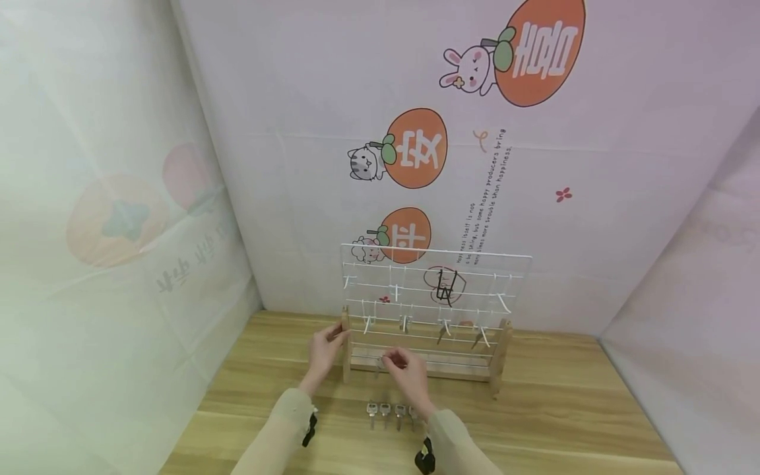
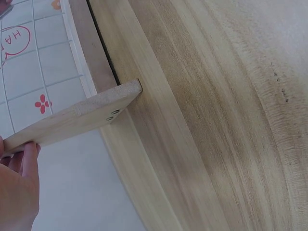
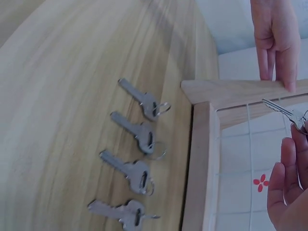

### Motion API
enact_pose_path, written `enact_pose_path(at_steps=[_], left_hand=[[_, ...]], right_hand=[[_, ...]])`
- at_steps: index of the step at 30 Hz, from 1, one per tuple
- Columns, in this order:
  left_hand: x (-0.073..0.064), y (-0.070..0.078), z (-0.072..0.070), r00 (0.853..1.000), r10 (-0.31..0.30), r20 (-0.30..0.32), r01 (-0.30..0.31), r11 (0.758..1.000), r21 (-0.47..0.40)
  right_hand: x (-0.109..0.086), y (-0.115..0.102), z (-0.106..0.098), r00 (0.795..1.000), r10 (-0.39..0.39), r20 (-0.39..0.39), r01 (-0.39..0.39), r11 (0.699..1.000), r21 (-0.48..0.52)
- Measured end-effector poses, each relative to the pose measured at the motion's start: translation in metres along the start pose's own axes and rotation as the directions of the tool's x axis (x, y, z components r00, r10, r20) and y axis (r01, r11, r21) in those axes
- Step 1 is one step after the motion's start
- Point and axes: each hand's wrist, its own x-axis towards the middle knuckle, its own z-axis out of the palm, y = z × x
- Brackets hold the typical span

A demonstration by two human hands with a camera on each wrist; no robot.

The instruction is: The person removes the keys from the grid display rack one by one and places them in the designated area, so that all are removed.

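A white wire grid rack stands in a wooden frame. My left hand grips the frame's left post, with fingers on its outer side. In front of the grid, my right hand pinches a silver key by its ring end, the blade pointing away from the fingers. A row of silver keys, each with a small ring, lies on the table before the rack. More keys hang from white hooks on the grid's lower part.
The wood-grain table carries the rack near its back edge. A black mesh-like piece shows at the grid's upper middle. Other white hooks sit higher up. A printed cloth hangs behind, with pale cloth on both sides.
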Motion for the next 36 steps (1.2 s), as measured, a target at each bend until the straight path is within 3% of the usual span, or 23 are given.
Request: enact_pose_path(at_steps=[10,17,25,36], left_hand=[[0.003,-0.001,0.001,1.0,0.001,0.001,-0.001,1.0,-0.01],[0.002,-0.001,0.001,1.0,0.014,0.004,-0.014,1.0,-0.005],[0.002,-0.001,0.001,1.0,0.013,0.007,-0.013,1.0,-0.012],[-0.002,-0.001,0.0,1.0,0.013,-0.002,-0.013,1.0,-0.004]], right_hand=[[-0.01,0.026,-0.015,0.998,-0.059,-0.024,0.058,0.998,-0.016],[-0.015,0.041,-0.027,0.998,0.055,-0.007,-0.055,0.997,-0.055],[-0.025,0.053,-0.039,0.998,0.059,0.0,-0.059,0.996,-0.061],[-0.032,0.069,-0.056,0.992,0.126,0.014,-0.124,0.988,-0.087]])
